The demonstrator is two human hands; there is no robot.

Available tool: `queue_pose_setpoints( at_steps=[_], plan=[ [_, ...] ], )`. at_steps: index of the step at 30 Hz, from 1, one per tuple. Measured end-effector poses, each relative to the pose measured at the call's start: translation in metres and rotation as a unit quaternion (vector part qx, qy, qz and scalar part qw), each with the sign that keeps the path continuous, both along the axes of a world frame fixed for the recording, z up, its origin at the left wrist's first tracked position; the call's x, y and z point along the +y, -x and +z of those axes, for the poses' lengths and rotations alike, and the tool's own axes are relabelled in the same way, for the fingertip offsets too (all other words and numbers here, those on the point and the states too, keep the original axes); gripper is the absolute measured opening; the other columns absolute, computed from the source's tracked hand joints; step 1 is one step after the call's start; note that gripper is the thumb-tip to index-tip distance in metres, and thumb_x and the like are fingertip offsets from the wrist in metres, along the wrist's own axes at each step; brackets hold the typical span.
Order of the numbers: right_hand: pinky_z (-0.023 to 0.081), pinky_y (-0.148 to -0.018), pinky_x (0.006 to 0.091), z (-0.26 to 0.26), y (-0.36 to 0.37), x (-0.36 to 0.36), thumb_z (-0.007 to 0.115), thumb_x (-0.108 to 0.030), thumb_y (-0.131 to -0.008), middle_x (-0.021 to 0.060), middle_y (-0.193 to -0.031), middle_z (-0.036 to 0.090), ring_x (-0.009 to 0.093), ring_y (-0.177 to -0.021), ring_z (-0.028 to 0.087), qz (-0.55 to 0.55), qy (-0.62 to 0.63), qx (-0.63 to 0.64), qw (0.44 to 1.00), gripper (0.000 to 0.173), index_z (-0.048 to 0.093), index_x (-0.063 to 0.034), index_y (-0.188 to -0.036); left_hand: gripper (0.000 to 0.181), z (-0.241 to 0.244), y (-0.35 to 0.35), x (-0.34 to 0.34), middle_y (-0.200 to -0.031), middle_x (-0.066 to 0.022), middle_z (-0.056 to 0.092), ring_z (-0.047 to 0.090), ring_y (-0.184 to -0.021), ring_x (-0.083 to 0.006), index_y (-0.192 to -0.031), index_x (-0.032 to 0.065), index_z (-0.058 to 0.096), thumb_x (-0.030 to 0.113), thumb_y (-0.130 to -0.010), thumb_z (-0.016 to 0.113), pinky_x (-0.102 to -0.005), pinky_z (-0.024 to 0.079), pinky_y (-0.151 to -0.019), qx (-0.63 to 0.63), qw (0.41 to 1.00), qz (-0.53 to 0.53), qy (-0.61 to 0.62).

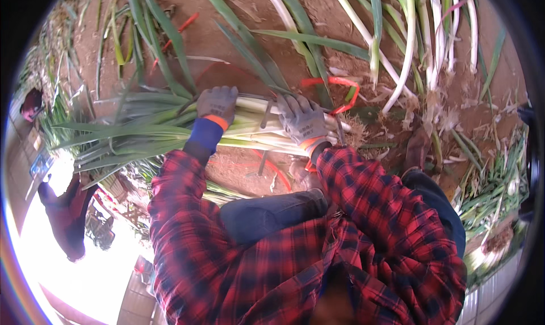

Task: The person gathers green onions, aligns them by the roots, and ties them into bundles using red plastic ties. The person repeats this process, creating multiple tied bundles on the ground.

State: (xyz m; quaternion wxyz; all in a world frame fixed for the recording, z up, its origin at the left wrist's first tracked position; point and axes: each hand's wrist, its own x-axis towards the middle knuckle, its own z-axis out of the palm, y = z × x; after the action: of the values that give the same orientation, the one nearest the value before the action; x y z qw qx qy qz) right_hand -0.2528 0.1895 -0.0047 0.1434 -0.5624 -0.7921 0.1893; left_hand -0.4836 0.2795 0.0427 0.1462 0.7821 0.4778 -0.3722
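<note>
A thick bundle of long green onions [255, 131] lies crosswise before me, its leaves [140, 129] fanning to the left and its roots [357, 129] at the right. My left hand [216, 105], in a grey glove, grips the bundle where the stalks turn green. My right hand [302, 119], gloved alike, presses its fingers over the white stalks near the root end. Thin metal rods [266, 114] stand up along the bundle, part of a frame mostly hidden beneath it. A red strap [279, 171] runs on the ground on my near side.
A red loop of strap [355, 91] lies beyond my right hand. Loose green onions [404, 48] are spread at the upper right, with a heap [496, 193] at far right. Another person [70, 214] is at the left, near strong light. Scraps litter the brown soil [238, 8].
</note>
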Motion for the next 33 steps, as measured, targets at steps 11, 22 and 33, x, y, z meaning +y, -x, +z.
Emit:
queue_pose_setpoints(
  at_steps=[11, 22, 33],
  plan=[
    [0.048, -0.083, 0.0408, -0.003, 0.003, 0.005, 0.063, -0.030, -0.082, 0.0001, -0.107, 0.061, 0.021, -0.105, 0.057, -0.010, -0.040, 0.025, 0.999, 0.043, 0.056, -0.0156, -0.123, 0.050, 0.075, 0.037, -0.036, -0.114, -0.0085, 0.063, 0.056, -0.111, -0.0309, -0.118, 0.0106, 0.059, 0.024, -0.072, 0.072, -0.0430, 0.043, -0.098, -0.118, 0.946, 0.132, -0.271],
    [0.047, -0.087, 0.0418, -0.002, 0.000, 0.003, 0.064, -0.027, -0.083, 0.0031, -0.114, 0.062, 0.024, -0.107, 0.058, -0.003, -0.011, 0.040, 0.999, 0.046, 0.055, -0.0150, -0.126, 0.063, 0.098, 0.040, -0.062, -0.123, -0.0125, 0.055, 0.052, -0.117, -0.0332, -0.123, 0.0108, 0.053, 0.026, -0.067, 0.077, -0.0470, 0.041, -0.099, 0.069, 0.884, 0.306, -0.346],
    [0.049, -0.082, 0.0402, -0.002, 0.000, 0.006, 0.064, -0.029, -0.082, 0.0026, -0.112, 0.060, 0.023, -0.108, 0.055, 0.004, -0.018, 0.033, 0.999, 0.048, 0.054, -0.0123, -0.125, 0.061, 0.055, 0.117, 0.005, -0.137, -0.0012, 0.050, 0.040, -0.133, -0.0231, -0.131, 0.0189, 0.052, 0.012, -0.071, 0.060, -0.0502, 0.022, -0.115, 0.019, 0.987, 0.034, -0.158]
  ],
)
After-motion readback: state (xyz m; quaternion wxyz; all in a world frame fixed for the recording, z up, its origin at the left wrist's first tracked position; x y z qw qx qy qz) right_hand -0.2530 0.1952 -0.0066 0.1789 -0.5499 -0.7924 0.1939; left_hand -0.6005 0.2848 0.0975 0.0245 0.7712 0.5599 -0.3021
